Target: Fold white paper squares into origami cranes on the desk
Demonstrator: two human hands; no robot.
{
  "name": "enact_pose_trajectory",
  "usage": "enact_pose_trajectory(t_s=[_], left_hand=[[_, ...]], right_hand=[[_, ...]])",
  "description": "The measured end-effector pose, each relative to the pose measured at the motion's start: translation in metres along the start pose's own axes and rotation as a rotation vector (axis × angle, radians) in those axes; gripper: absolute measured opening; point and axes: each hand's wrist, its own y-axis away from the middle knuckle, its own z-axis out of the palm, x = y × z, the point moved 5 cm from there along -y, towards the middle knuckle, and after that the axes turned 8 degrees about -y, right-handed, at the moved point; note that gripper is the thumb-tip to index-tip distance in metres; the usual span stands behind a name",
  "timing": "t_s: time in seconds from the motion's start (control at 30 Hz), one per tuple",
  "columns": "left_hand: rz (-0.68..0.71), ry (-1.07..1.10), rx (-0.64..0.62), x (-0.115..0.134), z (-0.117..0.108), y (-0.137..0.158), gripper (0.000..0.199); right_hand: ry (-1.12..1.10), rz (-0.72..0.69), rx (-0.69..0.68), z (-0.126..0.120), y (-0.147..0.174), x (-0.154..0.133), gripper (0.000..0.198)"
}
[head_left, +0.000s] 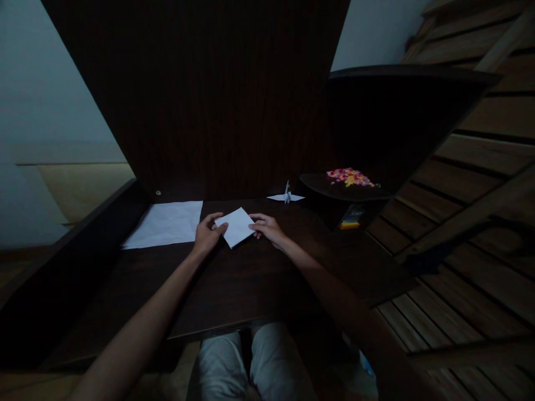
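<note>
A small folded square of white paper (237, 227) is held just above the dark desk, turned so one corner points away from me. My left hand (208, 233) pinches its left corner, thumb on top and fingers behind. On the opposite corner my right hand (266, 227) grips it the same way, some fingertips hidden beneath. Flat on the desk to the left lie larger white paper sheets (167, 224), close beside my left hand. Beyond my right hand stands a white folded paper crane (286, 196) with its wings spread.
The dark wooden desk (234, 289) has a tall back panel and a raised left side wall (83, 234). At right, a curved shelf (317, 186) carries a heap of small pink and yellow pieces (350, 177). Under it sits a small item with a yellow-orange edge (350, 223). Wooden slats (468, 245) stand farther right.
</note>
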Motion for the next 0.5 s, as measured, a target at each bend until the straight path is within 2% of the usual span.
enact_pose_trajectory(t_s=[0.13, 0.5], left_hand=[[-0.005, -0.011, -0.023, -0.003, 0.001, -0.001, 0.046], [-0.116, 0.130, -0.269, -0.004, 0.015, 0.006, 0.064]], right_hand=[[0.007, 0.014, -0.010, 0.000, -0.001, 0.002, 0.043], [-0.018, 0.050, 0.002, 0.000, -0.001, 0.004, 0.037]])
